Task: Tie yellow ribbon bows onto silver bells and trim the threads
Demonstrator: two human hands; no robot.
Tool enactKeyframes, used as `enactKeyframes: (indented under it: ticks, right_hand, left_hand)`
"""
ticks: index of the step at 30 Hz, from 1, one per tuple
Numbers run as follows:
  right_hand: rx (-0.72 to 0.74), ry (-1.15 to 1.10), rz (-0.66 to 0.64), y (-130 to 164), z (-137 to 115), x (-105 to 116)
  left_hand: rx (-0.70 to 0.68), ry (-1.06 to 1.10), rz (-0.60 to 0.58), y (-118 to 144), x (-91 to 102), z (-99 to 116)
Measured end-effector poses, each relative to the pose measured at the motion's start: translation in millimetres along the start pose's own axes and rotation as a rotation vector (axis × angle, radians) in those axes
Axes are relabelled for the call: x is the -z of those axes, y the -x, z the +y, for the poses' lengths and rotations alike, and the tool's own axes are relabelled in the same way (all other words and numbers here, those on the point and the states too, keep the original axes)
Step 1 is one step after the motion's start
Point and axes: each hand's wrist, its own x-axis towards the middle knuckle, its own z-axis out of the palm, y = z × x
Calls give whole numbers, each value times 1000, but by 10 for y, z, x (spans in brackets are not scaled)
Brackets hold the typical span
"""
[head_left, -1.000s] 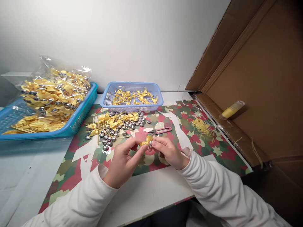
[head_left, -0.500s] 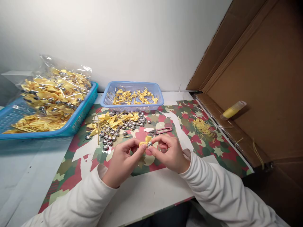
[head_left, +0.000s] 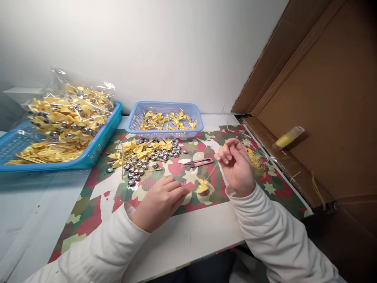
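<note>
A small yellow ribbon bow (head_left: 202, 185) hangs just above the camouflage-patterned mat (head_left: 265, 192) on a thin gold thread. My right hand (head_left: 237, 167) is raised above the mat and pinches that thread at its upper end. My left hand (head_left: 160, 200) rests low on the mat with its fingers drawn together, fingertips just left of the bow. Whether it pinches the thread's other end is hidden. Behind my hands lie a pile of silver beads and yellow bows (head_left: 144, 155) and pink thread snips (head_left: 198, 162).
A small light-blue basket (head_left: 165, 133) of bows stands at the back. A large blue basket (head_left: 97, 147) at the left holds a plastic bag of bows (head_left: 67, 114). Thread scraps (head_left: 253, 157) lie at the right beside an open cardboard box (head_left: 324, 98) holding a yellow tube (head_left: 288, 136).
My hands, together on the bow before, have parted. The right hand rose up and to the right, drawing the thread out. The bow dropped toward the mat and the left hand lowered.
</note>
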Motion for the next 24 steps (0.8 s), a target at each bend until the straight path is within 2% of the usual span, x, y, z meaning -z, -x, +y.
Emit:
enactKeyframes:
  ticks: [4,12,16,19,24]
  right_hand:
    - [-115,0,-157,49,48,-23]
    - [-52,-49,-281,87,50,-43]
    - [-110,-116,-368,130,92,-144]
    - [-189,-84,-440,180,145,-244]
    - [-202,2,-511,172,207,-334]
  left_hand:
    - [40,49,-16,1,-28,8]
    - [220,161,-15,9,-45,45]
    - [283,278,-46,16,-100,61]
    - [288,306,-76,-7,-155,51]
    - [238,293,-103,-52,-147,46]
